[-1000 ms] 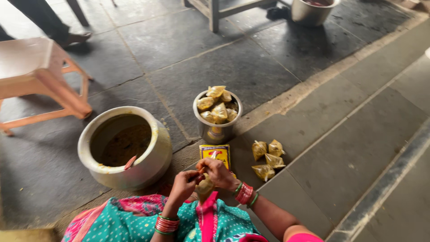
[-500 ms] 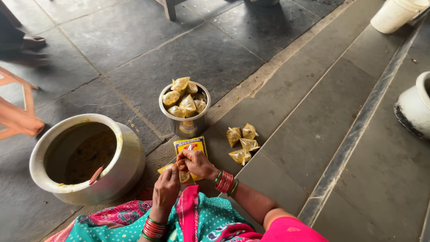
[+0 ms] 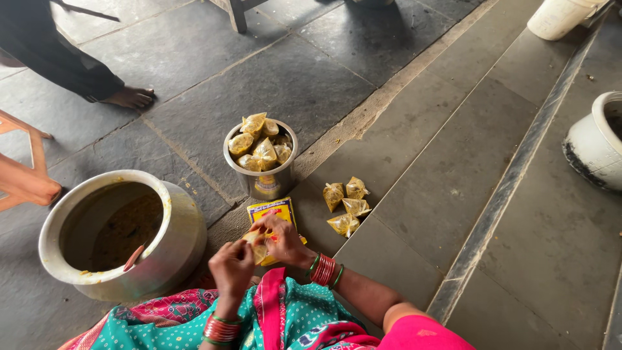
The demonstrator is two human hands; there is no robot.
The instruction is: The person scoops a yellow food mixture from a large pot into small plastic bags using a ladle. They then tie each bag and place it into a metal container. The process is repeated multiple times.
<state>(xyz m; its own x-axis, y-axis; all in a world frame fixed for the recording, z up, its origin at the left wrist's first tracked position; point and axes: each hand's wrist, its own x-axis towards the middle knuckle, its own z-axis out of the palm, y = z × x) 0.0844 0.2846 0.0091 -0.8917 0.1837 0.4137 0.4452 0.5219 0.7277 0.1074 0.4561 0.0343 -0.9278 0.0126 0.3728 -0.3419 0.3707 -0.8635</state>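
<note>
**Both hands pinched on one little pouch, right over the yellow packet**

Closest in: the left hand [image 3: 232,266] and the right hand [image 3: 280,238] meet on a single small clear pouch [image 3: 257,247] with yellowish stuff inside. Both are closed on it, fingertips pinching the top edge, so neither hand is free. It's held up off the floor and close to the lap, which looks to me like the spot where both hands can work the neck of the bag without tipping it. Stacks of red and green bangles [image 3: 323,269] sit on the right wrist.

Just under the hands lies a flat yellow packet [image 3: 271,210] on the stone floor, partly covered by the fingers. Can't tell what's in it.

To the left, right beside the knee, stands a big metal pot [image 3: 162,249] with yellow liquid low inside and a ladle handle [image 3: 134,256] leaning on the rim. Probably kept that near for easy reach.

A bit further out, a steel canister [image 3: 264,185] is heaped with filled pouches, and four more pouches [image 3: 345,206] lie loose in a cluster on the floor to its right, apart from it.

Farther back: someone's bare foot [image 3: 129,97], a wooden stool [image 3: 23,175] at the left edge, and a white pot [image 3: 596,146] far right.
</note>
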